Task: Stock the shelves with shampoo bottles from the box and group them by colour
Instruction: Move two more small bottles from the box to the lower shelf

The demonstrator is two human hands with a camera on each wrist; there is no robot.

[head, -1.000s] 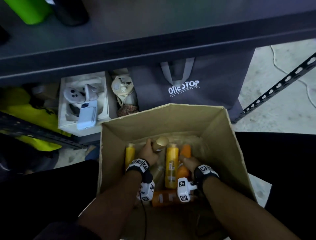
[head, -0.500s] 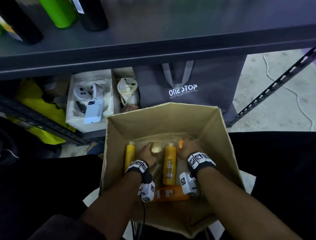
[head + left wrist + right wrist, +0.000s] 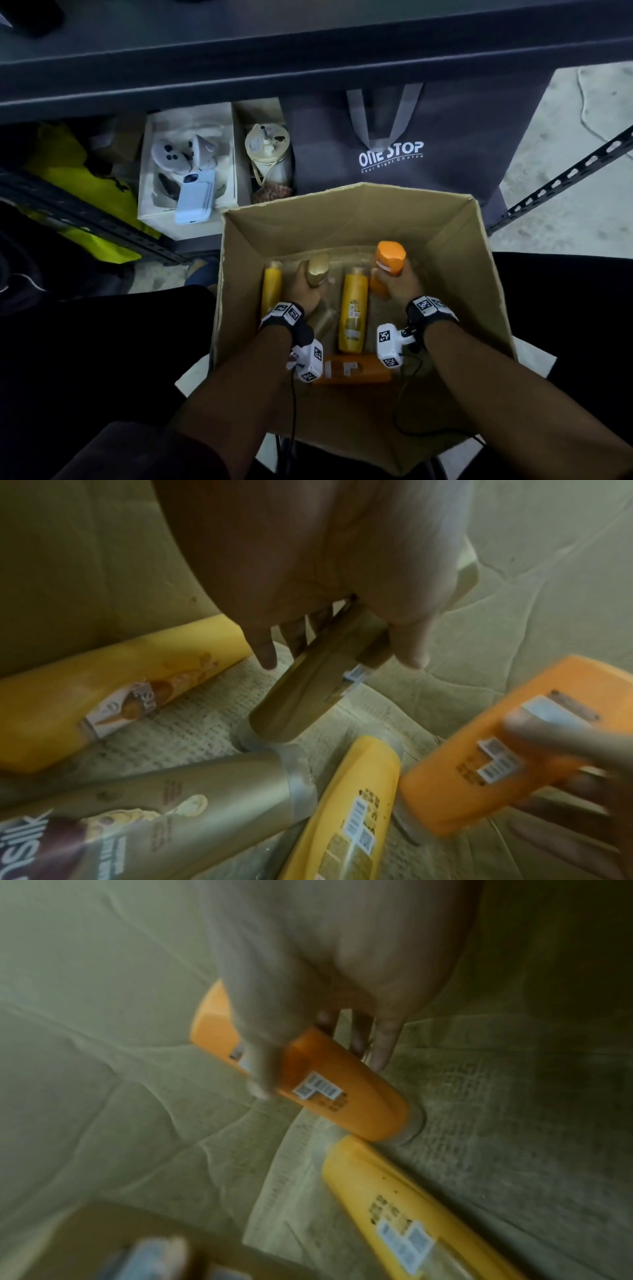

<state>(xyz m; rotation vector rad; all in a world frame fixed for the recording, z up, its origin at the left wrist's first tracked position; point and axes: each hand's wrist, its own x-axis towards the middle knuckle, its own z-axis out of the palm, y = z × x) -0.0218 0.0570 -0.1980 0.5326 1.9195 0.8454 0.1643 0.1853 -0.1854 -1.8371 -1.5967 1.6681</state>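
Observation:
Both hands are down inside the cardboard box (image 3: 479, 260). My left hand (image 3: 303, 291) grips a gold shampoo bottle (image 3: 317, 272) (image 3: 308, 685) by its body, cap end up. My right hand (image 3: 399, 284) grips an orange bottle (image 3: 388, 258) (image 3: 342, 1085) (image 3: 507, 739), raised off the box floor. On the newspaper lining lie a yellow bottle (image 3: 272, 289) (image 3: 113, 685) at the left, another yellow bottle (image 3: 352, 308) (image 3: 421, 1218) in the middle, a second gold bottle (image 3: 164, 810) and an orange bottle (image 3: 352, 370) nearest me.
A dark shelf board (image 3: 308, 58) runs across above the box. Behind the box stand a grey "ONE STOP" bag (image 3: 411, 137), a white box (image 3: 150, 205) with a controller and phone, and a jar (image 3: 269, 157). A slotted brace (image 3: 565, 178) slants at right.
My right hand has taken the orange bottle and lifted it, cap now showing above the hand. My left hand has raised the gold bottle slightly. The head view has tilted down.

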